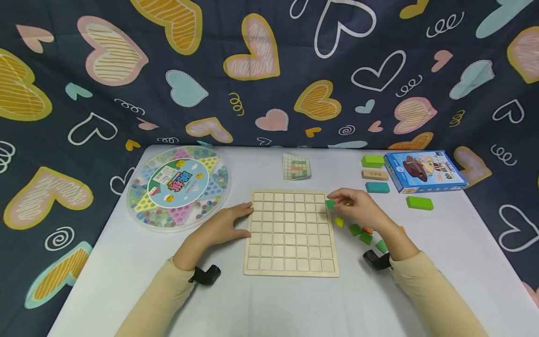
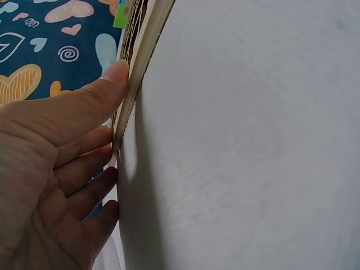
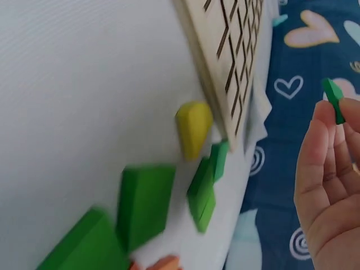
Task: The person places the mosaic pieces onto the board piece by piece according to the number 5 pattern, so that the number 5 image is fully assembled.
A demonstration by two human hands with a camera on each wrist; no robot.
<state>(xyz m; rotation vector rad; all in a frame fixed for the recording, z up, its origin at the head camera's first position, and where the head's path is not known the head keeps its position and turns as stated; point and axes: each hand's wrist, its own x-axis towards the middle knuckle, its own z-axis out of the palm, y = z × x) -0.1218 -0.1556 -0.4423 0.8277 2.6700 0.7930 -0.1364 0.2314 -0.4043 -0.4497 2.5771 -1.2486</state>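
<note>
A square wooden grid board (image 1: pixel 290 234) lies flat on the white table. My left hand (image 1: pixel 223 226) rests at its left edge, and in the left wrist view the thumb (image 2: pixel 107 87) and fingers touch the board's side. Near the upper right corner of the board is my right hand (image 1: pixel 358 206). Its thumb and index finger pinch a small green tile (image 3: pixel 334 100), seen in the right wrist view above the table. Below that hand lie a yellow tile (image 1: pixel 338 222), several loose green tiles (image 1: pixel 366 238) and some orange ones, partly hidden by the hand and wrist.
A paper card (image 1: pixel 296 167) with a coloured grid lies behind the board. Left stands a round Chinese checkers case (image 1: pixel 139 187) with marbles. At the back right are a blue box (image 1: pixel 425 171), a wooden block (image 1: pixel 375 175), a teal block (image 1: pixel 377 187) and green blocks (image 1: pixel 419 202).
</note>
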